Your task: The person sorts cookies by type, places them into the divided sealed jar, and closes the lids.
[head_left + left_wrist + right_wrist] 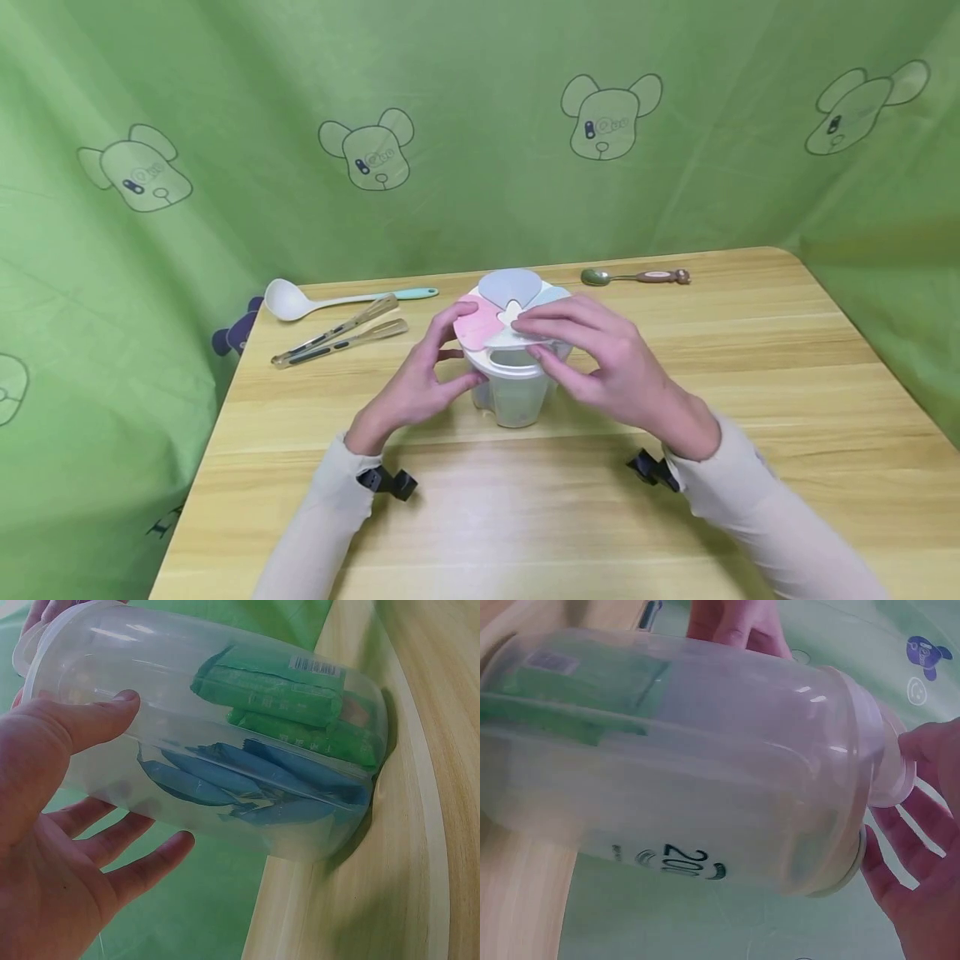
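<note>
A translucent plastic storage canister (519, 402) stands upright on the table, its round lid (480, 321) split into pastel petal-shaped flaps. The front flap (891, 776) is tilted up, leaving an opening below it. My right hand (622, 367) pinches that flap between thumb and fingers. On the other side, my left hand (416, 379) holds the canister near its rim, thumb on the front wall and fingers round the side. Through the wall the left wrist view shows green packets (270, 686) and several blue packets (255, 776) in separate compartments.
A white ladle (288, 300) with a turquoise handle lies at the table's back left, beside metal tongs (337, 337). Behind the canister to the right is a small spoon (637, 277) with a brown handle. A green curtain (480, 217) hangs behind the table (787, 375).
</note>
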Motion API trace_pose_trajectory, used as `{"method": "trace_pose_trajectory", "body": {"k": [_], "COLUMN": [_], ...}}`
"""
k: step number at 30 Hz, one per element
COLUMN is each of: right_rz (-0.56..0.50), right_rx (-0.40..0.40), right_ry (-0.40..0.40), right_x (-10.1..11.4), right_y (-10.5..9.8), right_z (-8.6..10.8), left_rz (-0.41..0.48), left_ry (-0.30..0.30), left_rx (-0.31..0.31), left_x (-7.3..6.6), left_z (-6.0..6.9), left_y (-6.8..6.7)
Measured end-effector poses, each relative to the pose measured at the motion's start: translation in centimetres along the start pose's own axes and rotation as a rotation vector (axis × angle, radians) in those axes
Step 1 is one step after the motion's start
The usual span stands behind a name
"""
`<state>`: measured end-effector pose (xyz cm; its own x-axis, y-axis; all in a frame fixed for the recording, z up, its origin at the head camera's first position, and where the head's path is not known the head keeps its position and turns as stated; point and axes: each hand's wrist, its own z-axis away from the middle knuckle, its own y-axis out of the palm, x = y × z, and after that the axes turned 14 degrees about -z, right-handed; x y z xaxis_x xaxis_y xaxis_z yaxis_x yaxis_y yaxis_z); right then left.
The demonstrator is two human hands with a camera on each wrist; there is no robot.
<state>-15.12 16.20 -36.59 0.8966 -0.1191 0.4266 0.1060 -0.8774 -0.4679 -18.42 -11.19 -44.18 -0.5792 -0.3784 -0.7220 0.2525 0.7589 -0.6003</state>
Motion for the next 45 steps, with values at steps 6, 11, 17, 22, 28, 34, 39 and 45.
{"method": "trace_pose_trajectory", "body": {"k": [6,11,17,22,28,34,39,45], "right_rz": [0.076,0.058,0.013,0.050,0.079,0.043,0.026,0.037], "right_rx": [0.041,0.030,0.005,-0.014,-0.014,-0.043,-0.067,-0.049], "right_ry": [-0.098,-0.104,-0.064,-0.094,-0.114,-0.104,-0.093,-0.090], "right_x": [-0.2,-0.4,-0.2,-0.5,-1.0,-2.0,-2.5,-2.5], "right_y": [0.4,0.6,1.0,1.4,1.6,1.8,2.1,2.0], "right_z": [0.9,1.4,2.1,2.3,2.4,2.4,2.4,2.2], "left_rz": [-0.004,-0.002,0.003,-0.002,-0.001,-0.016,-0.020,0.010], "left_ry": [0.011,0.007,0.011,0.017,0.010,0.002,-0.007,-0.013], "left_rx": [-0.001,0.002,0.005,-0.002,-0.003,-0.022,-0.032,-0.029], "left_x": [0.1,0.1,0.1,0.3,0.8,1.1,1.3,1.3], "left_z": [0.0,0.0,0.0,-0.3,-0.5,-0.8,-1.0,-1.2], "left_y": [0.0,0.0,0.2,0.1,0.1,0.4,0.4,0.1]}}
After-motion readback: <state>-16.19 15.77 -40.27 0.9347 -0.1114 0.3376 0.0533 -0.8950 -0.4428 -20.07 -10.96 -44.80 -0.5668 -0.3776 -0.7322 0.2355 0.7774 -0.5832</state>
